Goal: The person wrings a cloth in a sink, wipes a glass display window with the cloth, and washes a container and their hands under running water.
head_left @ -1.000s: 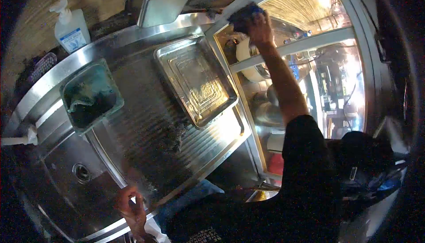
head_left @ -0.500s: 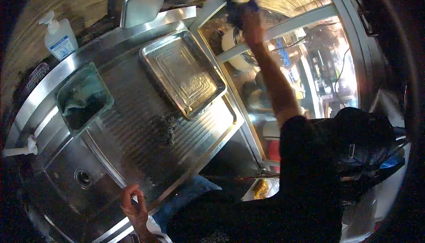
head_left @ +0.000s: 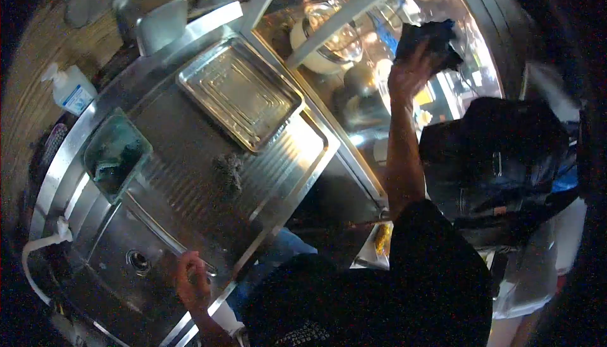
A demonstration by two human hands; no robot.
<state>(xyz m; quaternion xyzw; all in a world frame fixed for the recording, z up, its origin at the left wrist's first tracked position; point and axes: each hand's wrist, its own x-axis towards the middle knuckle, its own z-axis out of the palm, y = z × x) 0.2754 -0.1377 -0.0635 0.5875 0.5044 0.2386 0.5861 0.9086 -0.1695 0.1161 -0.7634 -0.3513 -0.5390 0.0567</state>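
Note:
My right hand [head_left: 410, 78] presses a dark, crumpled cloth [head_left: 430, 42] against the glass pane [head_left: 354, 88] of a metal-framed window, arm stretched out. Down at the sink's front side, my left hand [head_left: 193, 282] has its fingers curled in, beside the end of the metal sink divider [head_left: 155, 227]. Whether anything sits inside those fingers is hidden. Between the two hands lies the ribbed steel drainboard [head_left: 183, 189], carrying a wet rectangular metal tray [head_left: 243, 94] and a grey scouring pad [head_left: 229, 173].
A greenish, cloudy plastic container [head_left: 118, 154] sits at the sink's back edge. Behind it are a pump bottle [head_left: 71, 91] and upright metal pans [head_left: 161, 24]. The sink basin [head_left: 107, 284] has a drain, and a white faucet [head_left: 47, 239] is at left. A black bag [head_left: 499, 164] is at right.
My right hand has slid the cloth across the glass, rightward and down, from the upper frame area to the right pane. My left hand stays by the sink divider. The view has shifted slightly.

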